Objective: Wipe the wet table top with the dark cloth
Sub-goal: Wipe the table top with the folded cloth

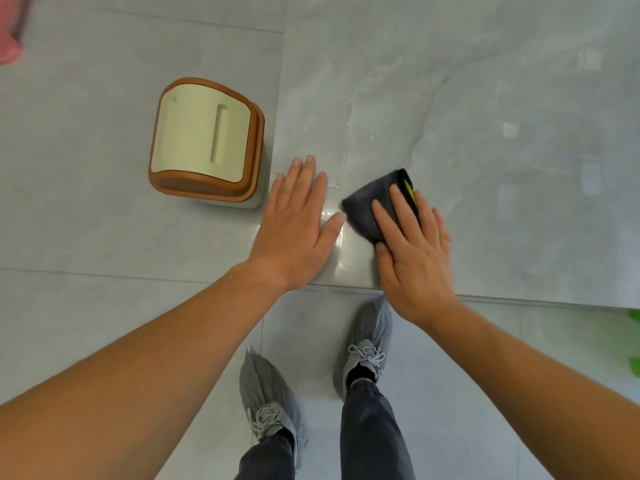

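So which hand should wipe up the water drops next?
The right hand. It presses the dark cloth onto the table top, with the water drops just beyond it. The left hand lies flat on the table, holding nothing.

You see a black cloth [367, 211] with a yellow-green patch, a pale grey marbled table top [485, 168], and a cream container [201, 133] rimmed in brown.

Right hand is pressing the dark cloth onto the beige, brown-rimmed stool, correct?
No: the head view shows the right hand pressing the dark cloth onto the glossy grey table top; the beige, brown-rimmed stool stands apart to the left.
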A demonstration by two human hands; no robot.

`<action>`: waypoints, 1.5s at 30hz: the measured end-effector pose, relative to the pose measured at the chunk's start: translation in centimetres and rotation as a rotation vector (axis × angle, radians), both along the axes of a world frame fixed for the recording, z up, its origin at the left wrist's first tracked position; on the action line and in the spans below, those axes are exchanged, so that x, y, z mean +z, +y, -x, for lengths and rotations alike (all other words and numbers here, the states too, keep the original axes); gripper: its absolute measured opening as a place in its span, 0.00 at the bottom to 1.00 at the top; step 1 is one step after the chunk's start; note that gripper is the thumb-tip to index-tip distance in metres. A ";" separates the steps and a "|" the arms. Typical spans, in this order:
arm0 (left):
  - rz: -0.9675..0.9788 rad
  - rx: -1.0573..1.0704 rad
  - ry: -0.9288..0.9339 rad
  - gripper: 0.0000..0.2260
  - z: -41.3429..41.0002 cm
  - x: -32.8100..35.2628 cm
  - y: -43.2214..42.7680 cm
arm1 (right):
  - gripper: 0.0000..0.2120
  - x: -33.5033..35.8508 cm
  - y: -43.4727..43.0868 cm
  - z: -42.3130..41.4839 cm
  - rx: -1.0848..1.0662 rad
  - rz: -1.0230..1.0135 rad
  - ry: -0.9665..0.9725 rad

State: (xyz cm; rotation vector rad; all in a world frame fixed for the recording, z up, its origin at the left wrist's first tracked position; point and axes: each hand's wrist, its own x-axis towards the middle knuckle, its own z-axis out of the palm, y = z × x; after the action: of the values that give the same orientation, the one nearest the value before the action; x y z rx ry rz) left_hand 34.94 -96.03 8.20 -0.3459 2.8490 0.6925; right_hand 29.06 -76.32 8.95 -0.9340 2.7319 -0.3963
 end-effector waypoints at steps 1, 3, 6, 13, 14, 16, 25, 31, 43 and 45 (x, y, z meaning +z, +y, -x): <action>0.006 -0.001 -0.010 0.34 0.0 0.1 0.0 | 0.26 0.1 0.3 0.1 0.044 -0.016 -0.008; 0.014 0.001 -0.024 0.33 0.1 0.2 0.0 | 0.26 0.4 0.2 1.5 0.109 -0.048 -0.018; 0.002 0.011 -0.032 0.32 0.1 0.5 0.0 | 0.26 0.3 -2.7 6.7 0.084 -0.067 -0.017; 0.095 0.063 0.022 0.25 2.7 1.9 -1.2 | 0.25 -0.1 -7.7 12.7 -0.013 -0.071 0.017; 0.092 0.068 0.012 0.25 3.6 1.8 -1.5 | 0.25 0.0 -7.0 12.4 0.043 -0.075 0.017; 0.100 0.079 -0.038 0.28 5.4 1.4 -2.2 | 0.25 0.2 -5.9 13.2 0.150 -0.086 0.003; 0.196 0.174 -0.101 0.29 10.2 1.3 -4.2 | 0.26 -1.1 -11.7 22.4 -0.027 -0.030 0.022; 0.173 0.105 -0.091 0.30 13.2 1.5 -5.8 | 0.25 -1.3 -7.1 20.7 0.298 -0.044 0.053; 0.130 0.041 -0.029 0.32 20.2 0.8 -9.2 | 0.25 -0.3 -13.6 28.8 0.115 -0.035 0.028; 0.118 0.030 -0.010 0.32 21.4 0.6 -10.2 | 0.26 -0.1 -12.5 29.2 0.200 -0.054 0.002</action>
State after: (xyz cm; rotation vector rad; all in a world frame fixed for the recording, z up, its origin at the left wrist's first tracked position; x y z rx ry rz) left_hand 13.50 -106.20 8.76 -0.4094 2.8873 0.5278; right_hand -0.09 -88.83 8.85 -1.1791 2.6045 -0.2831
